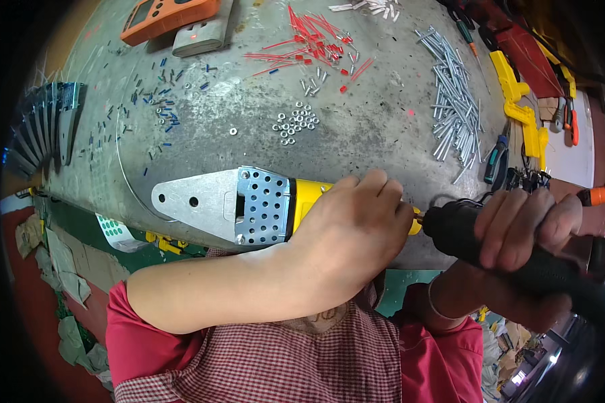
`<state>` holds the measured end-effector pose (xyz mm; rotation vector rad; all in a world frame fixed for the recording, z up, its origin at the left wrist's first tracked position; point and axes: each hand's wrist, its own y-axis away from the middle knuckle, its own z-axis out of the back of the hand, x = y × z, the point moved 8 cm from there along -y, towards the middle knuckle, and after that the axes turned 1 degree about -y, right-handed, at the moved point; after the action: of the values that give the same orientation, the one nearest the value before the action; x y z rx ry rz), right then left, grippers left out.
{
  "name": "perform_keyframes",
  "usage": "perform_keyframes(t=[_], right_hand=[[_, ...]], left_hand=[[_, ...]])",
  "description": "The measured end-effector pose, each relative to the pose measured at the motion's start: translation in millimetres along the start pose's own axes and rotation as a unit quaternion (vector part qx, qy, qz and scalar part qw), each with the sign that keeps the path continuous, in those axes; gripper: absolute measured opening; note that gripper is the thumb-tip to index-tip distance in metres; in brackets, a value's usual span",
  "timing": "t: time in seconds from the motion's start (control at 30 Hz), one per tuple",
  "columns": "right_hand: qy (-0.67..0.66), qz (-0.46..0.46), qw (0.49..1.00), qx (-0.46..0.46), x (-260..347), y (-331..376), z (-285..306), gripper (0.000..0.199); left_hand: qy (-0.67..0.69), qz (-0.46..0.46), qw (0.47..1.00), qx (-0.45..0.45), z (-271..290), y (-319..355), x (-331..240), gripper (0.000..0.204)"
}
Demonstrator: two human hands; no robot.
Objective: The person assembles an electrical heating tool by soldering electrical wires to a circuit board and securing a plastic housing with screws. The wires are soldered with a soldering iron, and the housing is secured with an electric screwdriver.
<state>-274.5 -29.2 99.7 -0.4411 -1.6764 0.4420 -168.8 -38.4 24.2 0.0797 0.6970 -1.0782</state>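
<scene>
Yellow-handled heating tool (249, 205) gripped under left hand (353, 232) fingers, black electric screwdriver (511, 255) clenched in right hand (524, 228), tip seemingly at handle's right end.

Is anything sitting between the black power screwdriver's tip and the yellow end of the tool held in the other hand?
Nothing visible. The black power screwdriver, gripped by the right hand, already meets the yellow-handled tool at its rear end, just past the left hand clamping the handle. The contact point itself is partly hidden by the left fingers.

Probably an assembly workshop: worn metal bench (383, 127) strewn with nuts (296, 123), pins (454, 101), pliers (496, 160).
</scene>
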Motion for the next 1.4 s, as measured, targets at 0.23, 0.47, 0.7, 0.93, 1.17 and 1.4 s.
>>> perform_keyframes(t=[0.23,0.47,0.7,0.93,1.17,1.4], right_hand=[[0.055,0.023,0.995,-0.076,29,12,10,0.065],[0.076,-0.072,0.992,0.063,15,11,-13,0.026],[0.072,-0.015,0.997,-0.035,13,17,-6,0.060],[-0.036,0.029,0.996,-0.081,25,-23,-42,0.062],[0.009,-0.016,0.998,0.066,-31,-45,-104,0.069],[0.002,0.024,0.996,0.083,-38,-45,-102,0.074]], left_hand=[[-0.045,0.001,0.999,0.024,-5,-4,2,0.048],[-0.051,0.013,0.998,0.027,-6,-1,3,0.029],[-0.055,-0.012,0.998,-0.033,4,8,-8,0.035],[-0.152,-0.045,0.987,-0.006,15,99,-8,0.040],[-0.099,-0.095,0.990,0.010,14,98,1,0.036],[-0.106,-0.104,0.986,-0.069,9,100,-1,0.033]])
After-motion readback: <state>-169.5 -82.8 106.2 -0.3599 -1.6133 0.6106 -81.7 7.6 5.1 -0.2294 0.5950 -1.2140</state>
